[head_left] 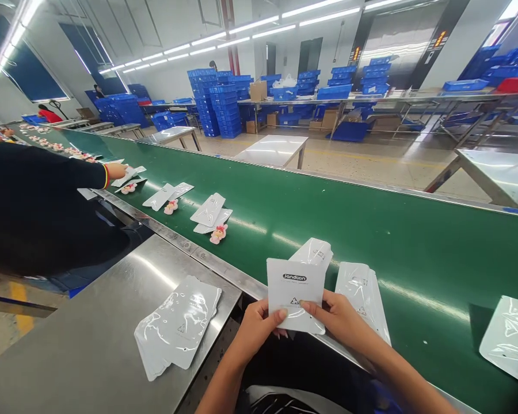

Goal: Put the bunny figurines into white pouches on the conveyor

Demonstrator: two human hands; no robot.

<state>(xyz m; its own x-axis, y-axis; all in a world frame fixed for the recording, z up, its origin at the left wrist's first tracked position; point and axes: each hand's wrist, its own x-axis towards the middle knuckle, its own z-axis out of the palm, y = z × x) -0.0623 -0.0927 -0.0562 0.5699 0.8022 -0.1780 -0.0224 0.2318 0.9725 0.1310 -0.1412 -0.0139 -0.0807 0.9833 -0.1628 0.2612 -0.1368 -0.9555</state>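
Note:
Between my two hands a white plastic pouch [296, 287] stands upright, its printed face towards me. My left hand [259, 325] pinches its lower left edge, thumb in front and fingers behind. On the lower right my right hand [334, 316] grips it the same way, the thumb pressed near the recycling mark. Just behind, more white pouches [317, 250] lie on the green conveyor belt [285, 213]. Partly behind my right forearm is a stack of pouches [360, 287]. Whether I hold one pouch or several together, I cannot tell.
A fanned pile of pouches [185, 322] rests on the steel table [99, 333] to my left. Pink figures [218, 233] lie beside pouches along the belt. A co-worker's hand [117, 171] reaches over it. Another pouch [511, 333] is at far right. Blue crates [224, 109] stand behind.

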